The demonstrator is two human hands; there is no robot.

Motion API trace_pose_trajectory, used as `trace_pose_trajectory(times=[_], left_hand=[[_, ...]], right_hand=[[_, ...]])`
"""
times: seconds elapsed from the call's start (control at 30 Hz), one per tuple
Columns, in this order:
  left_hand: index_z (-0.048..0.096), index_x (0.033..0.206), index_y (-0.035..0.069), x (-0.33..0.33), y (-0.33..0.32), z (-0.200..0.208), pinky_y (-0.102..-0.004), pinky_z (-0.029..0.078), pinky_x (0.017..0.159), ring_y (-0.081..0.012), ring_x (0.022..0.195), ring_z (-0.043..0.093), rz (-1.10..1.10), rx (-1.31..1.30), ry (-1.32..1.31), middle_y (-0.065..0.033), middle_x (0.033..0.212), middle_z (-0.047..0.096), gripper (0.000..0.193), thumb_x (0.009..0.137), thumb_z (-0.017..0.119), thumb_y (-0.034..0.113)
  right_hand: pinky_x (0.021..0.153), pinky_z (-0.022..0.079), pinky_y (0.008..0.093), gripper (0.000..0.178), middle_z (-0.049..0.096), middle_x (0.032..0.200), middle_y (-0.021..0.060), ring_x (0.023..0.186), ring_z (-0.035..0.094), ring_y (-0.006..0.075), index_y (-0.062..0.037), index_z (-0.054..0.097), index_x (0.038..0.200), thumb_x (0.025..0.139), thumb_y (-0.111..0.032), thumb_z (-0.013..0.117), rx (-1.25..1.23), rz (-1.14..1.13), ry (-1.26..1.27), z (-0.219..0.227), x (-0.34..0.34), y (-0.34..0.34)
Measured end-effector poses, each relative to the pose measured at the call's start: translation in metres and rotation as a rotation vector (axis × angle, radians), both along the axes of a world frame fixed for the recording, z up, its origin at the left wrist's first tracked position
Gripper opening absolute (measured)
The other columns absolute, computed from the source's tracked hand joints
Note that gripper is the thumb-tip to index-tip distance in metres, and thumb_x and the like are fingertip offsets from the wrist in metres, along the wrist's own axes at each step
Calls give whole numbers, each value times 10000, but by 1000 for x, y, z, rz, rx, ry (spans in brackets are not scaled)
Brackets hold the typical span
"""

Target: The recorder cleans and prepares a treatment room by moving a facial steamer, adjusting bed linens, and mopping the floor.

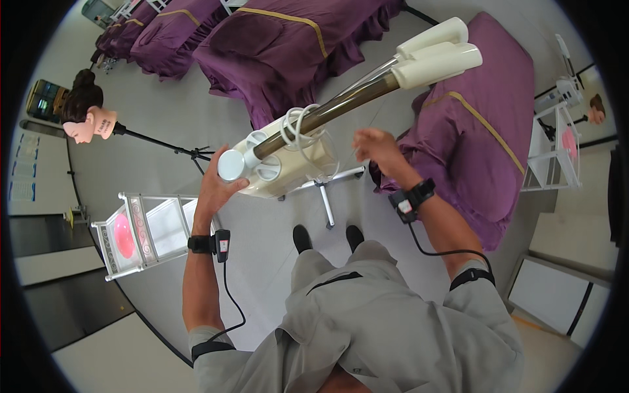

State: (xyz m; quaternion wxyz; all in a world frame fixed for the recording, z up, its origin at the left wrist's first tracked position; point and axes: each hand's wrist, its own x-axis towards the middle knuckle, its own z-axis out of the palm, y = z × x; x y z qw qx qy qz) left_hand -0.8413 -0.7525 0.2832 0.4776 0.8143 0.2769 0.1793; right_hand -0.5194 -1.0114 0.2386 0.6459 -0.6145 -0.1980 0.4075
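Note:
A cream facial steamer (320, 157) on a wheeled stand (325, 208) stands in front of me. Its brown tinted tube (354, 98) slants up to the right beside a slimmer arm, and both end in cream nozzle heads (442, 64). My left hand (215, 190) grips the steamer's left end around a pale round cap (231, 165), thumb across its near side. A looped white power cord (300, 124) hangs over the tube and body. To the right of the cord, my right hand (380, 149) hovers apart from the steamer, fingers loosely bent, holding nothing visible.
Purple-covered beds (262, 46) line the far side, and another purple bed (465, 131) is close on the right. At left are a white trolley (147, 229) with a pink bowl (124, 236) and a mannequin head (92, 121) on a tripod. A second white trolley (553, 154) stands far right.

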Motion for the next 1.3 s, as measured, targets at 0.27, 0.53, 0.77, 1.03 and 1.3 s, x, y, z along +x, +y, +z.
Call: trace_pose_trajectory(times=[0.27,0.53,0.77,1.03,1.3], left_hand=[[417,1420,39,2,34,2,-405,395,1073,-326,1277,490,-242,82,-21,-173,1363,510,1177,498,886,599],[541,1222,67,-3,39,-9,-434,418,1019,-363,1201,517,-313,292,-38,-178,1268,550,764,575,886,281],[545,1206,52,-12,36,-15,-444,413,1022,-377,1213,500,-231,317,-59,-179,1260,555,698,606,860,220],[549,1191,30,34,55,-2,-386,480,888,-297,1026,605,-121,228,-45,-145,1139,611,643,653,840,231],[553,1177,31,73,65,5,-393,485,882,-302,1012,618,-160,256,-109,-152,1107,623,629,660,835,252]], right_hand=[[568,542,300,621,646,858,96,670,618,147,62,433,1331,820,-124,733,-372,-61,-96,-88,-123,36],[705,555,322,685,627,936,81,868,616,186,1,454,1329,752,-143,794,-384,-325,-59,-118,-149,72],[883,507,314,606,635,1168,124,1017,628,217,7,471,1303,746,-41,706,-286,-362,-231,-113,-146,105],[703,513,311,395,683,970,118,803,634,184,36,575,1189,812,-60,647,-132,-483,-1,-114,-99,143],[594,495,273,597,627,941,116,765,591,149,17,353,1387,854,-68,610,2,-612,96,-106,-112,151]])
